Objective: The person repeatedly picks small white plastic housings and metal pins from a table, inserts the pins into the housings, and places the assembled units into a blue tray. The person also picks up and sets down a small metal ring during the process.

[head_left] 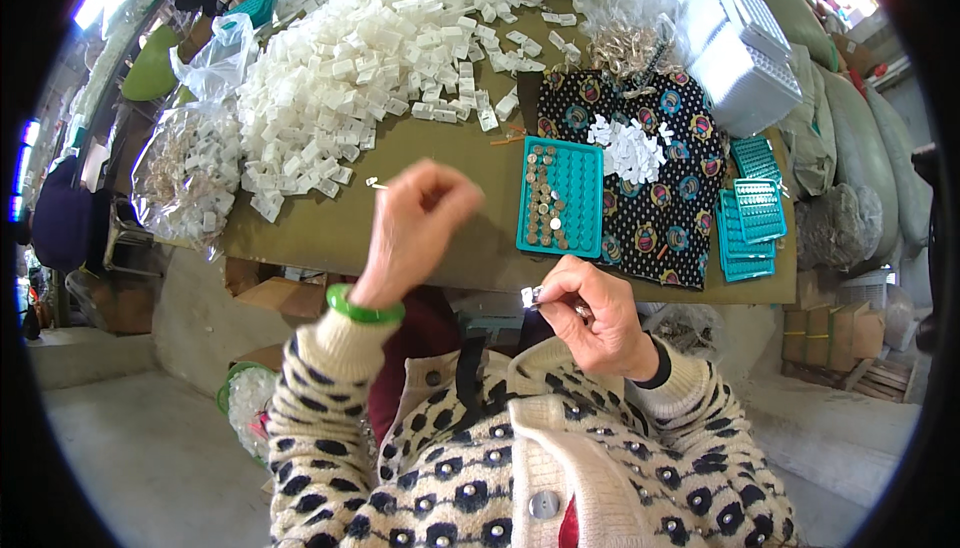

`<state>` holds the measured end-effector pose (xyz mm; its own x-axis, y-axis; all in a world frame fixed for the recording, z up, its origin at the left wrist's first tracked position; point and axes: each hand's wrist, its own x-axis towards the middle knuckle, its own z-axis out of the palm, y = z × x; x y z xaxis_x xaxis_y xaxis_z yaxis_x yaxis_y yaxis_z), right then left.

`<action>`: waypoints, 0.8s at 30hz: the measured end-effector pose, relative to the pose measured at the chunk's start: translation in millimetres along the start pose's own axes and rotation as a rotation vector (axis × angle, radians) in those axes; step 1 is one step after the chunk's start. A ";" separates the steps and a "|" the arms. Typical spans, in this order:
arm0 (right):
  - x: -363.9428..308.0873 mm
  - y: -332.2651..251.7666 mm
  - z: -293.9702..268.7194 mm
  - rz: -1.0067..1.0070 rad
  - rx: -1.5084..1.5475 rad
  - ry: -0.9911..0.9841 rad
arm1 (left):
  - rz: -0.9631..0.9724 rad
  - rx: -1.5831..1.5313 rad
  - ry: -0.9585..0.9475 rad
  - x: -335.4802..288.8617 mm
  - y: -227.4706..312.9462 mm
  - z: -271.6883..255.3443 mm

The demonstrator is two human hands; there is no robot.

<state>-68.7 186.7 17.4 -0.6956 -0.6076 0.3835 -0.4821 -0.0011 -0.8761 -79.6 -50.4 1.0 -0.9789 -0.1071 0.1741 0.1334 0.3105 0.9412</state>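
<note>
My left hand (pixel 422 216), with a green bangle (pixel 366 306) at its wrist, is over the table's front part, its fingers smeared by motion. A thin white piece (pixel 376 184) shows beside its knuckles; whether the hand touches it I cannot tell. At the table's front edge, my right hand (pixel 598 318) is closed, pinching a small white and dark shiny piece (pixel 530 297) between thumb and forefinger. Something metallic also glints among its fingers. Just beyond this hand lies a teal tray (pixel 583 193) with rows of hollows, its left side holding several round brownish metal pieces (pixel 541 210).
A big heap of small white plastic pieces (pixel 350 58) covers the table's far left. On a patterned dark cloth (pixel 680 238) lie small white tags (pixel 628 150). Teal trays (pixel 748 238) are stacked at right, below white ridged trays (pixel 740 68). Clear bags (pixel 188 168) stand left.
</note>
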 end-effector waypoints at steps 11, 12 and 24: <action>-8.8 6.1 -15.0 0.338 0.242 0.011 | 0.336 0.837 0.117 78.9 -52.3 -23.0; -8.3 7.1 -15.5 0.361 0.255 0.003 | 0.299 0.805 0.085 76.4 -52.0 -23.7; 2.7 8.7 -6.8 0.358 0.501 0.164 | 0.452 0.644 0.119 72.6 -29.7 -33.0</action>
<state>-78.4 190.5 12.8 -0.8593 -0.5094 0.0469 0.0749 -0.2160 -0.9735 -149.5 -98.6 -4.7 -0.8231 0.0707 0.5634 0.3625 0.8292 0.4255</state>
